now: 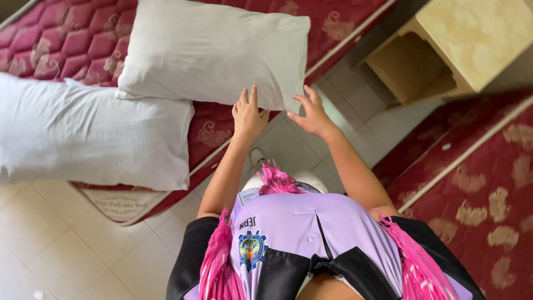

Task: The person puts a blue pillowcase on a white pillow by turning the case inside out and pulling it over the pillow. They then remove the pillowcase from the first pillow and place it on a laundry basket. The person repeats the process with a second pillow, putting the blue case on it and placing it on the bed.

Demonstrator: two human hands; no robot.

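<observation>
The left hand lies flat, fingers straight and together, its fingertips on the near edge of the plump white rectangular cloth pillow; it presses rather than grips. The right hand is spread open beside the pillow's near right corner, fingers curved toward the fabric and holding nothing; whether its fingertips touch the corner I cannot tell. Judging from this, the step in hand is settling or squaring this pillow on the bed, and a further move would call for a light push or a pinch at the near corner, since the corner overhangs the mattress edge.

The pillow sits tilted across the near edge of the dark red quilted mattress, which has a raised diamond stitch, faded gold floral motifs and pale piping along its border. The pillow's cover looks like smooth, slightly creased cotton, soft and well filled. A second, longer white pillow lies to the left, its right end tucked under the first and its lower side hanging over the mattress corner. Beyond the bed stands a pale yellow boxy wooden bedside cabinet with an open niche, on a glossy cream tiled floor. To the right, a second red patterned mattress shows the same piped edge
</observation>
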